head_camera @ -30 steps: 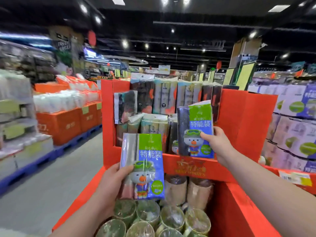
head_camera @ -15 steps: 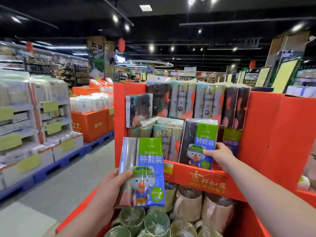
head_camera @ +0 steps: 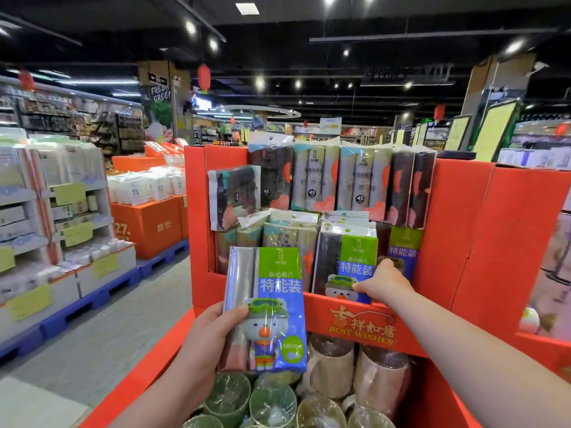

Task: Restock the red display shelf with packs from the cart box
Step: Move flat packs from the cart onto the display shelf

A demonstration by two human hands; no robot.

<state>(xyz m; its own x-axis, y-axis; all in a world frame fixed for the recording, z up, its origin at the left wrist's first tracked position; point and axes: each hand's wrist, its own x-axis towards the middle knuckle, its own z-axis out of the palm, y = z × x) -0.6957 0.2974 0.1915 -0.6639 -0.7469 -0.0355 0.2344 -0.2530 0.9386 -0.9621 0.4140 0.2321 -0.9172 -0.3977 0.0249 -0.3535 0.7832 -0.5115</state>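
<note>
The pack point(head_camera: 265, 310), blue and green with a cartoon figure in goggles, is upright in front of the shelf's point(head_camera: 463, 242) front left corner, off the shelf and above the lower bin. The left hand point(head_camera: 210, 338) grasps it by the left edge, thumb across the front and fingers behind. A second pack point(head_camera: 346, 261) of the same kind stands in the shelf just behind the front lip point(head_camera: 361, 332), right of the middle. The right hand point(head_camera: 383, 285) grips it at its lower right edge, thumb on the face and fingers curled round the side. A third pack point(head_camera: 404, 248) with the same label stands just beside it, towards the shelf's right wall, partly hidden by the hand. Behind these, taller packs of rolls point(head_camera: 333, 177) line the back edge, some pale, some dark. One dark pack point(head_camera: 233, 196) leans near the left wall. The lip carries gold lettering reading BEST WISHES. Below it, green rolls point(head_camera: 228, 396) fill the near part of the bin and brown rolls point(head_camera: 380, 375) stand further back. Orange stacks point(head_camera: 148, 223) on a blue pallet point(head_camera: 92, 301) stand across the aisle, well to the left
</note>
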